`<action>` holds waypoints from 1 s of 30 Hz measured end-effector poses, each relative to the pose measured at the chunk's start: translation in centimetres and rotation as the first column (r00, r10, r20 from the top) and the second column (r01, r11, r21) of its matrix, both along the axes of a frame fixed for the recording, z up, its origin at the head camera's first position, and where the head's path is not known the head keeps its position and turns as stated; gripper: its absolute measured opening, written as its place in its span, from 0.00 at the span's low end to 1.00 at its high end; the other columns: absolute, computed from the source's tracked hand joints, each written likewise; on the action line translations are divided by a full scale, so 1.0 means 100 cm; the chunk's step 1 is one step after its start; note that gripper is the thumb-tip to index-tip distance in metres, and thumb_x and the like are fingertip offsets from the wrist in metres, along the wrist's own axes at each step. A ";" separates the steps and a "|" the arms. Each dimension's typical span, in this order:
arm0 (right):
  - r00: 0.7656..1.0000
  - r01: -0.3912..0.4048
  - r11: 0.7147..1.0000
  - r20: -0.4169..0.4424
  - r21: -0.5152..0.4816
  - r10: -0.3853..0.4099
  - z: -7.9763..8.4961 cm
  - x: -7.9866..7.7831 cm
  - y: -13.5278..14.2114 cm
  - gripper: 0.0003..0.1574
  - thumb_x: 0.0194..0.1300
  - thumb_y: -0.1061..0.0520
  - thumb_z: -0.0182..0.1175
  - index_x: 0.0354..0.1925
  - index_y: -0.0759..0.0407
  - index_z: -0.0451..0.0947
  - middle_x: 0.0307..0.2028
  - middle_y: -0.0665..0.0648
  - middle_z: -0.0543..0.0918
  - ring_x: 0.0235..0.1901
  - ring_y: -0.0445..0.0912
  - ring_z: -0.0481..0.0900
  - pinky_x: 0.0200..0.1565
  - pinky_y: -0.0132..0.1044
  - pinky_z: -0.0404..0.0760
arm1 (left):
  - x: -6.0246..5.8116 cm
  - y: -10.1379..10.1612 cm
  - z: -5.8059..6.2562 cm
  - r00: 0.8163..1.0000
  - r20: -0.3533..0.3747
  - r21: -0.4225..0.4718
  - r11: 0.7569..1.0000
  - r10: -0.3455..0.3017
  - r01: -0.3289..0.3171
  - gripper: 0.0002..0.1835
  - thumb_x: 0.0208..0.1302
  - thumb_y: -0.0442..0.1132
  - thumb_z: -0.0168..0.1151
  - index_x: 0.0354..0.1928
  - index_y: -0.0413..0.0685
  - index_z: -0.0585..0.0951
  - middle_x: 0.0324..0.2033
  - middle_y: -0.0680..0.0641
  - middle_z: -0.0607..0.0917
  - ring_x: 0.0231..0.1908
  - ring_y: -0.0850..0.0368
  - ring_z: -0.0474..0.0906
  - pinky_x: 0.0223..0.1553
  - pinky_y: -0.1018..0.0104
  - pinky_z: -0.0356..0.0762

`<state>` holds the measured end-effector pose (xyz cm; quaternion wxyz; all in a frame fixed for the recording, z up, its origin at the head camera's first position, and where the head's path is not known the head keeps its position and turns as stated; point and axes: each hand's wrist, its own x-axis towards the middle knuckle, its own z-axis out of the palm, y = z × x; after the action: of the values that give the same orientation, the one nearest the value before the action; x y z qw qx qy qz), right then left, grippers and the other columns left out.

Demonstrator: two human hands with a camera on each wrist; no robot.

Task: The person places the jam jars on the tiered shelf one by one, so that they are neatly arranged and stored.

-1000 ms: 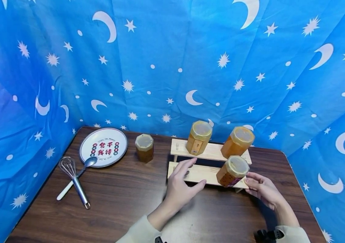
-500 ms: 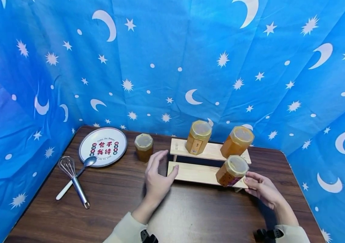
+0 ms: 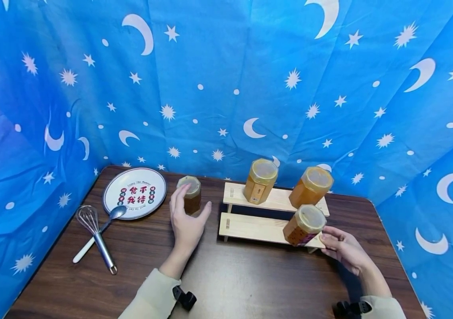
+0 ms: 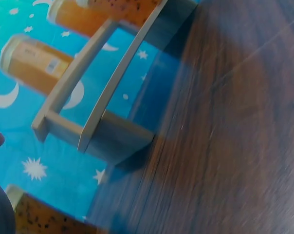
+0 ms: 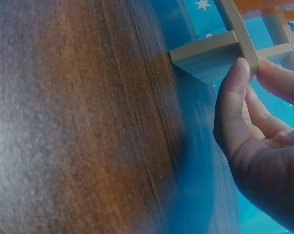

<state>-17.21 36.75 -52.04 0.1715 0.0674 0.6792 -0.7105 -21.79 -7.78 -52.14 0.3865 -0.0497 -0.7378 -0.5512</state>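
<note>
My left hand (image 3: pixel 186 225) is at a lidded octagonal jar (image 3: pixel 193 201) on the table, fingers spread along its left side and thumb apart on its right. In the left wrist view this dark-speckled jar (image 4: pixel 42 217) shows at the lower left. My right hand (image 3: pixel 347 249) pinches the right end of the lower board of a two-tier wooden rack (image 3: pixel 250 227), thumb on its edge in the right wrist view. On the upper tier stand two amber jars, one labelled jar (image 3: pixel 259 188) and a second jar (image 3: pixel 310 188). A speckled jar (image 3: pixel 304 226) stands on the lower tier's right.
A white plate (image 3: pixel 116 188) with red lettering lies at the back left. A spoon (image 3: pixel 108 223) leans on its rim, and a whisk (image 3: pixel 104 248) lies across the spoon's handle. Behind the dark wood table (image 3: pixel 250 283) hangs a blue star-patterned cloth (image 3: pixel 210 53).
My left hand has moved left from in front of the rack to the octagonal jar on the table. My right hand keeps its place at the rack's end.
</note>
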 end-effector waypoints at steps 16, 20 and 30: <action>1.000 -0.008 1.000 0.021 0.009 0.008 0.000 -0.001 0.000 0.29 0.78 0.65 0.54 0.70 0.73 0.57 0.45 0.51 0.83 0.42 0.40 0.84 0.46 0.36 0.87 | -0.027 -0.036 -0.030 0.946 0.304 0.147 0.986 -0.115 0.073 0.55 0.52 0.38 0.84 0.78 0.46 0.60 0.73 0.41 0.66 0.71 0.43 0.64 0.71 0.42 0.63; 1.000 -0.010 1.000 0.015 -0.013 0.010 0.000 -0.002 0.001 0.24 0.78 0.65 0.54 0.67 0.69 0.61 0.45 0.51 0.83 0.41 0.40 0.84 0.45 0.36 0.87 | -0.032 -0.040 -0.039 0.921 0.364 0.193 0.979 -0.139 0.072 0.53 0.51 0.37 0.84 0.76 0.44 0.63 0.70 0.41 0.70 0.69 0.43 0.67 0.70 0.44 0.65; 1.000 -0.006 1.000 0.017 -0.001 0.006 0.001 -0.001 0.000 0.28 0.78 0.65 0.55 0.69 0.71 0.60 0.46 0.51 0.83 0.42 0.40 0.83 0.45 0.36 0.87 | -0.045 -0.052 -0.044 0.874 0.437 0.183 0.973 -0.211 0.143 0.47 0.52 0.37 0.84 0.72 0.46 0.67 0.67 0.42 0.73 0.67 0.44 0.70 0.68 0.47 0.69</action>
<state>-17.32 36.77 -51.96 0.1794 0.0716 0.6775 -0.7098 -26.27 -13.03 -56.50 0.1540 0.0409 -0.7577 -0.6328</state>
